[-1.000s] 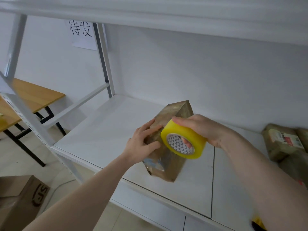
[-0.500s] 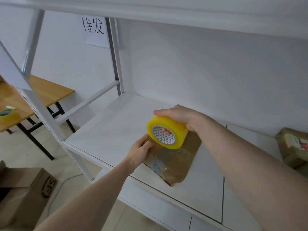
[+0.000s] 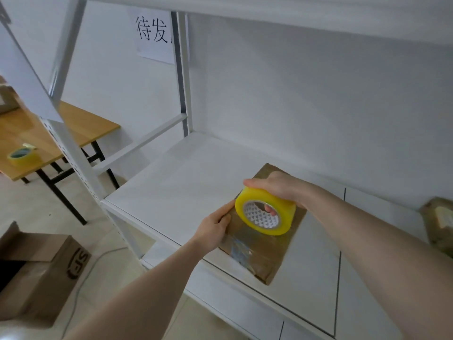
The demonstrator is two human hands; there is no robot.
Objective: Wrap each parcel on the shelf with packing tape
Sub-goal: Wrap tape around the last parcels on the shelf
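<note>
A brown paper parcel [image 3: 262,251] lies flat on the white shelf [image 3: 186,182], near its front edge, with shiny tape across its lower part. My right hand [image 3: 279,190] grips a yellow roll of packing tape [image 3: 264,213] just above the parcel, fingers through the core. My left hand [image 3: 215,228] holds the parcel's left edge, thumb on top. Another brown parcel [image 3: 438,224] with a label sits at the shelf's far right, cut off by the frame.
A wooden table [image 3: 81,128] stands left of the shelf with a second yellow tape roll [image 3: 20,157] on it. An open cardboard box [image 3: 41,273] sits on the floor at lower left. A paper sign [image 3: 153,35] hangs on the wall.
The parcel went from standing tilted to lying flat on the shelf. My right hand with the tape roll stays over it; my left hand moved to its left edge.
</note>
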